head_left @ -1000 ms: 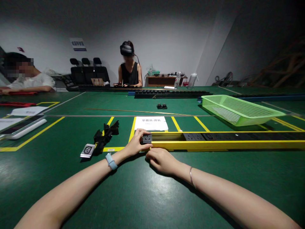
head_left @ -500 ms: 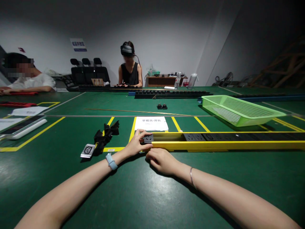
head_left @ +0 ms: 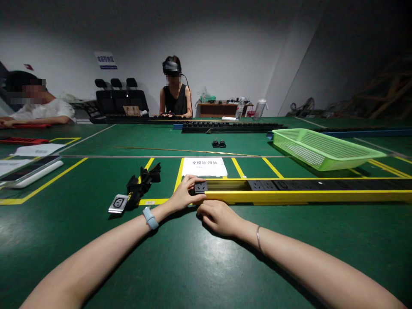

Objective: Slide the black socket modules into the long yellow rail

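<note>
Head view: I note left hand (head_left: 184, 193) pinching socket (head_left: 201, 187) in rail (head_left: 289, 197) end, right hand (head_left: 222, 218) curled alongside, grip unclear.

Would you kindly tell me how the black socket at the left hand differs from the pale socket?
The black socket has a dark face; the pale socket has a whitish border around a black center. The black socket sits at the end of the yellow rail, in the left hand; the pale socket lies beside the black parts, untouched. Both show pin openings.
</note>
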{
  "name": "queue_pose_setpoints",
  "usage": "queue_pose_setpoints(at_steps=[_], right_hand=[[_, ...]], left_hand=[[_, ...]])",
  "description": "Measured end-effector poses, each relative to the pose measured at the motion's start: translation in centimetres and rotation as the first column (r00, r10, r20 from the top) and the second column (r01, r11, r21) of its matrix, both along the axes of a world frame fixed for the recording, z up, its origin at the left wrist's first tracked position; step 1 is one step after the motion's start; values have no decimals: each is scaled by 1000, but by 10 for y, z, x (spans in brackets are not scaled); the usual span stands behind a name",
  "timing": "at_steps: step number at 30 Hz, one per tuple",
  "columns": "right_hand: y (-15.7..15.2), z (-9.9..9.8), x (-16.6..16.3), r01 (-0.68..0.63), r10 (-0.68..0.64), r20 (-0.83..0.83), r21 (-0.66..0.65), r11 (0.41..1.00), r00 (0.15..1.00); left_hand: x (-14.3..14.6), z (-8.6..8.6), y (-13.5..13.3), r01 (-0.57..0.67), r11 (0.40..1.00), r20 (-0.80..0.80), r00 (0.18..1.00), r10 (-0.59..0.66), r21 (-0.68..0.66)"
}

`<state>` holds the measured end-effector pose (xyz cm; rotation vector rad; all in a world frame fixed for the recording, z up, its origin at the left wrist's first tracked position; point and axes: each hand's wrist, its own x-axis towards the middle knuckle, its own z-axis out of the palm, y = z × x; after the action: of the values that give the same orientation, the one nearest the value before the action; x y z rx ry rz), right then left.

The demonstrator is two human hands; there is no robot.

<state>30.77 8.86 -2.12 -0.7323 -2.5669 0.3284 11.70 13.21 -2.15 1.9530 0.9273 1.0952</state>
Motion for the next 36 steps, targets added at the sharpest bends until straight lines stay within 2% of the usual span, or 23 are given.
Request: queue_pose_setpoints(at_steps=[11,16,22,36], right_hand=[[1,-1,-1,-1,1,-1,5,1000,1000],[0,0,0,-4,4,0,5,1000,1000],[0,2,0,2,-2,8,3,1000,1000],[1,-1,0,-2,2,-7,11,1000,1000]], left_hand=[[1,4,-2,0,1000,-8,1000,1,31],[1,2,-1,29,999,20,999,-30,18],[0,2,-1,4,1000,-21,1000,-4,1],[1,-3,-1,8,1000,38,999,-8,-2]])
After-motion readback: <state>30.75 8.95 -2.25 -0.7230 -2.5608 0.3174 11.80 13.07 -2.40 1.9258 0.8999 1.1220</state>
